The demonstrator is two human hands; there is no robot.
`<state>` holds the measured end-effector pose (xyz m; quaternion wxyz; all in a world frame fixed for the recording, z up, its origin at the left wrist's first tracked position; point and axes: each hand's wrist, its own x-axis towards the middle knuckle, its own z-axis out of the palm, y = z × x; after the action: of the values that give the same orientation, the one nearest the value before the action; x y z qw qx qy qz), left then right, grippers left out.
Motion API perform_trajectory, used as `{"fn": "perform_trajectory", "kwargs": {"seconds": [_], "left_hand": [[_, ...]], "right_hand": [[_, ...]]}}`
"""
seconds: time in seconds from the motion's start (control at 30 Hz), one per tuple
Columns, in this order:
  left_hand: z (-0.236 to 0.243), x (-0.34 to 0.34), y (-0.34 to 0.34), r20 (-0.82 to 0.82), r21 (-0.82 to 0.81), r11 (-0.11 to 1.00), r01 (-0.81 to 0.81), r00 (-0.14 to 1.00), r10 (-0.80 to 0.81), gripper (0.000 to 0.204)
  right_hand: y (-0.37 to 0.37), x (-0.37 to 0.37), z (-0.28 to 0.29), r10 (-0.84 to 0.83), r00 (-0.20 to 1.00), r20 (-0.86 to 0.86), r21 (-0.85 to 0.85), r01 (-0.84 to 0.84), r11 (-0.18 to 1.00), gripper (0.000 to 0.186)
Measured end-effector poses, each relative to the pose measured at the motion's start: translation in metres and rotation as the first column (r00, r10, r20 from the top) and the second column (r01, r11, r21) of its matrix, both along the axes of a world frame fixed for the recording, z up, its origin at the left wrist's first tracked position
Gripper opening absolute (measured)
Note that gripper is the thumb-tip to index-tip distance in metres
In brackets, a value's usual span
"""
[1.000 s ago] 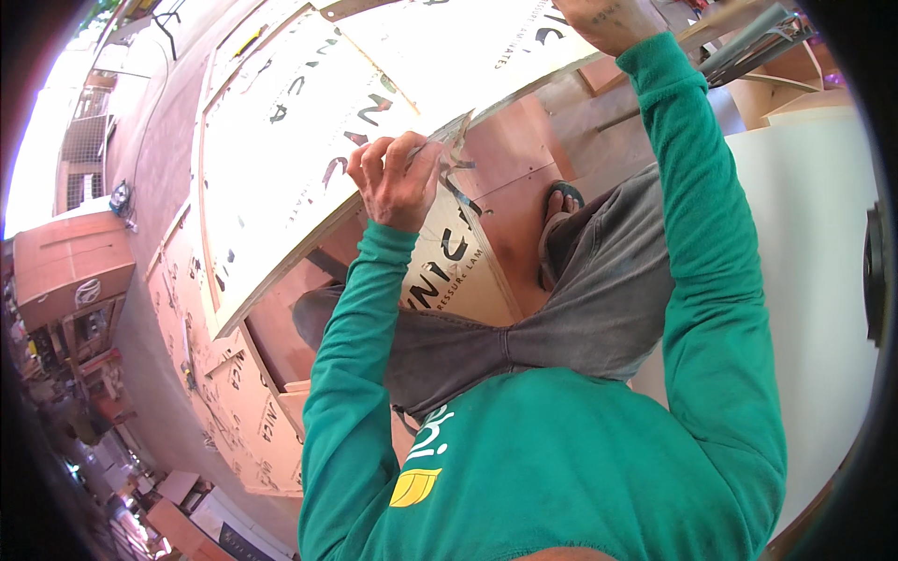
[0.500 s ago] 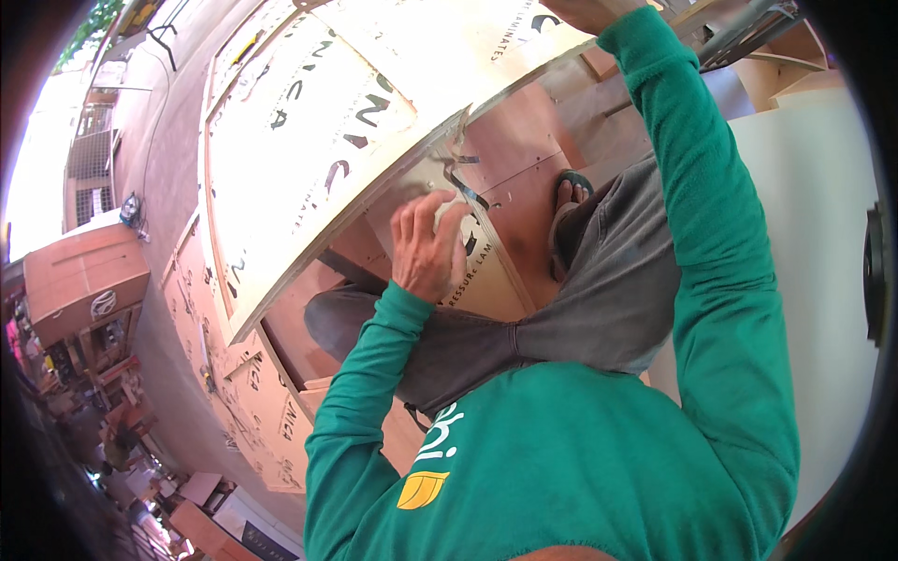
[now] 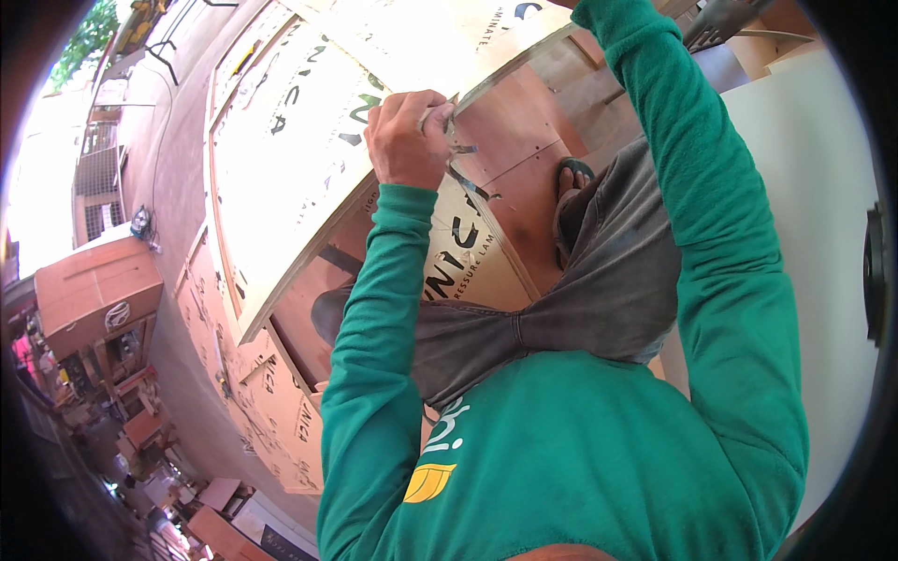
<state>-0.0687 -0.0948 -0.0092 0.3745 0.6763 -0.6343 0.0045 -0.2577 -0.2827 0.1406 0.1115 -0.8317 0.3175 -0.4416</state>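
Observation:
My left hand (image 3: pixel 410 138) is at the near edge of a large pale printed board (image 3: pixel 309 159), its fingers curled and the thumb pressed in. Whatever lies between its fingers is hidden; a thin strip (image 3: pixel 463 150) shows just beside the thumb. My right hand (image 3: pixel 564 3) is almost wholly cut off by the top edge of the view, near the board's far right part. Its fingers do not show. Below the board's edge, a second printed panel (image 3: pixel 458 248) lies between my legs.
More brown printed sheets (image 3: pixel 276 411) lie to the left. A wooden box (image 3: pixel 98 290) stands farther left on the concrete floor (image 3: pixel 187 383). At right is a large white surface (image 3: pixel 795 234). A yellow-handled tool (image 3: pixel 245 58) rests on the board's far left.
My left hand has moved up and away from me, from below the board's edge onto that edge, and its fingers have curled in. My right hand has slid further out of view.

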Motion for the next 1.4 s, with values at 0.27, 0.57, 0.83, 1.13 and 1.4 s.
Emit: {"fn": "perform_trajectory", "kwargs": {"seconds": [0.27, 0.57, 0.83, 1.13, 1.4], "left_hand": [[-0.002, 0.005, 0.0, 0.099, -0.032, 0.998, 0.045, 0.994, -0.041, 0.008], [-0.012, 0.029, 0.004, 0.005, -0.148, 0.987, -0.067, 0.998, 0.069, 0.015], [-0.003, 0.005, 0.038, 0.041, -0.14, 0.988, 0.069, 0.997, -0.064, 0.028], [-0.003, 0.013, -0.001, 0.027, 0.037, 0.999, 0.031, 0.999, -0.032, 0.019], [-0.001, 0.013, -0.008, 0.071, -0.062, 0.994, 0.088, 0.994, -0.084, 0.013]], "right_hand": [[0.021, 0.001, 0.029, 0.03, 0.835, 0.549, -0.03, -0.015, 0.999, 0.03], [0.056, -0.014, 0.022, 0.187, 0.801, 0.569, 0.193, -0.351, 0.916, 0.022], [0.085, 0.0, 0.032, 0.068, 0.825, 0.561, 0.351, -0.312, 0.883, 0.022], [0.071, 0.005, 0.022, -0.019, 0.892, 0.452, 0.324, -0.145, 0.935, 0.026], [0.067, 0.01, 0.017, -0.087, 0.913, 0.397, 0.257, -0.02, 0.966, 0.032]]}}
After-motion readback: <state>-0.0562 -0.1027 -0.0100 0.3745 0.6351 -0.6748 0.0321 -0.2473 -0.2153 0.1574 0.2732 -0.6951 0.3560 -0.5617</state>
